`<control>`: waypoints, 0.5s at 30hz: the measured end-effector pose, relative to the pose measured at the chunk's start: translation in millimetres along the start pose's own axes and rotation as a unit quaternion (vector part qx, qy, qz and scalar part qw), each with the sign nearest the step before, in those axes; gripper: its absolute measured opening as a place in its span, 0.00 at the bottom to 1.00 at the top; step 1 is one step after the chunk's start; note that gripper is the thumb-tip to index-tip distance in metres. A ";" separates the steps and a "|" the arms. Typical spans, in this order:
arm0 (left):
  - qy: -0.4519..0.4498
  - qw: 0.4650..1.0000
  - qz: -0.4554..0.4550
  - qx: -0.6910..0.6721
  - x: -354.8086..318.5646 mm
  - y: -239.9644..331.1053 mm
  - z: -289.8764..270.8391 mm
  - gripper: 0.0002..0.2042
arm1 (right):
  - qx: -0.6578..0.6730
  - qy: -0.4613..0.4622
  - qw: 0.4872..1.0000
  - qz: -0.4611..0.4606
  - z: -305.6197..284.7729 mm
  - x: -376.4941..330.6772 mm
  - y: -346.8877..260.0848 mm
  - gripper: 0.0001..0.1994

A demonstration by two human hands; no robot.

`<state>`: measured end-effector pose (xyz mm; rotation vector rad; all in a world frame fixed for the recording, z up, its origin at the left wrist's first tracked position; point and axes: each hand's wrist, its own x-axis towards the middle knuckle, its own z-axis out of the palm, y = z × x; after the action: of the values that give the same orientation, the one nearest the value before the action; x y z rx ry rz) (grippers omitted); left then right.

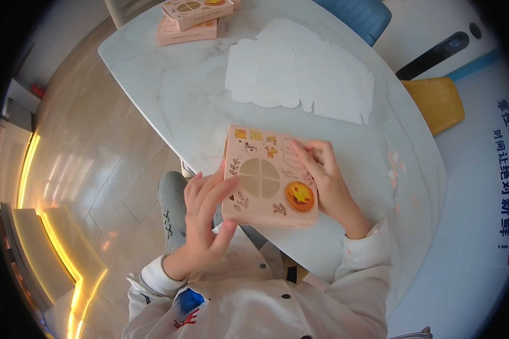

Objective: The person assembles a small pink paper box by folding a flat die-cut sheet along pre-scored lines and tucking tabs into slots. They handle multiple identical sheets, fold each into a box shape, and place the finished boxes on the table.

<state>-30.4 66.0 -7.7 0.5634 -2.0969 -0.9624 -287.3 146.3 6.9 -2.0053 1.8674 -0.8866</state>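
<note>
A pink cardboard pastry box [268,206] is held in front of my body at the table's near edge. Its lid carries a round window split into four, leaf drawings and a picture of an egg tart. My left hand [202,209] is at the box's left side, one finger lying over the lid by the window and the thumb at the lower left corner. With thumb and fingers, my right hand [325,175] grips the upper right edge. The box's underside is hidden.
Flat white die-cut cardboard blanks [300,70] lie on the marble-look table [181,96] beyond the box. Folded pink boxes [189,31] are stacked at the far left. Small pink paper scraps [395,169] lie to the right. A blue chair [353,17] and a yellow chair [435,101] stand beyond the table's edge.
</note>
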 end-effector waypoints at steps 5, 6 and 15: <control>-0.012 0.997 -0.047 0.068 -9.6 -4.0 10.8 0.21 | -0.002 0.003 1.000 0.005 0.4 -1.4 1.2 0.28; -0.025 0.993 -0.037 0.109 -8.5 -6.1 7.7 0.21 | 0.013 -0.003 1.000 0.015 -1.6 -1.7 2.7 0.27; -0.091 0.971 0.081 0.208 15.5 -8.7 -22.8 0.23 | 0.125 -0.131 0.983 -0.021 -34.6 4.0 12.4 0.31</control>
<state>-21.7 40.4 2.4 0.5118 -2.4886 -0.4962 -317.7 148.0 27.8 -1.9080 1.4985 -0.7804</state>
